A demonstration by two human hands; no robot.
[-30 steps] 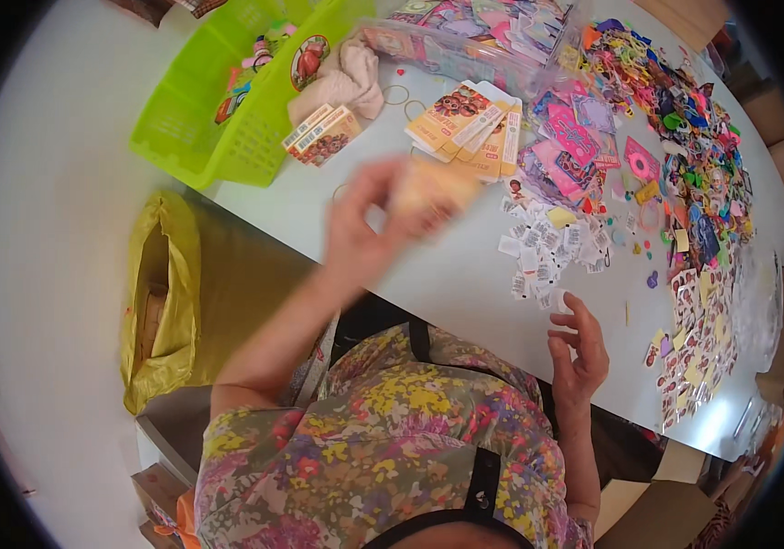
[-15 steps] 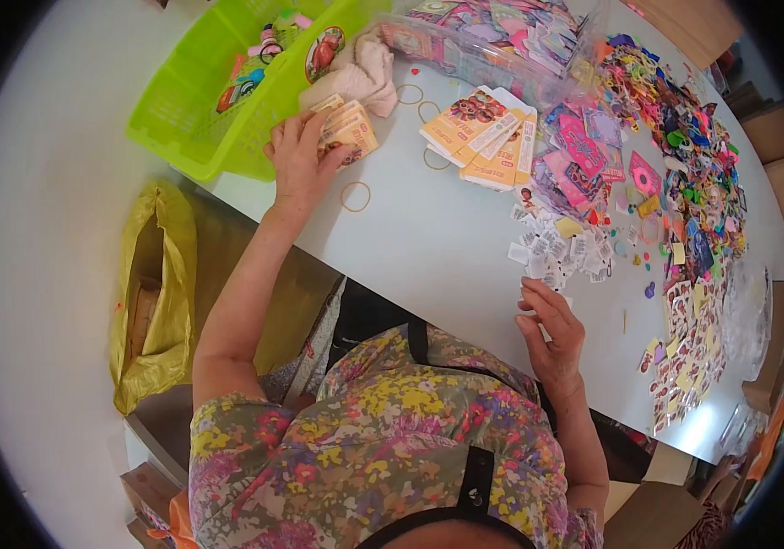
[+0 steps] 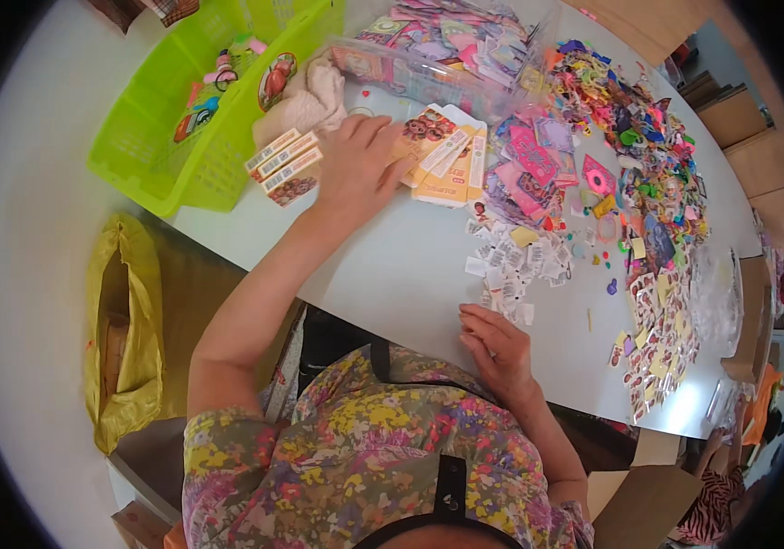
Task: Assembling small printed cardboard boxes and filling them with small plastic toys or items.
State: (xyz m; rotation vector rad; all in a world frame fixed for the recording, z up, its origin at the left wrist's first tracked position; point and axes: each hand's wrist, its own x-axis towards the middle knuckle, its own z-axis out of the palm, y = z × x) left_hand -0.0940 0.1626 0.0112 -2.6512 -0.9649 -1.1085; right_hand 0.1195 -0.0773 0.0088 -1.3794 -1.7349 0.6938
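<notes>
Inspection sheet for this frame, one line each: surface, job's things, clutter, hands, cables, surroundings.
Surface: pale table, bare in the near middle, crowded along the far and right sides.
Job's things: fanned orange cards under the left hand's fingers; banded card stack just beside it.
Clutter: small white paper pieces; colourful sticker heap; clear bin of packets; beige cloth.
Hands: left hand flat on the cards; right hand resting at the near edge, holding nothing.
Cables: nothing seen.
Surroundings: green basket at the far left; yellow bag on the floor.
</notes>
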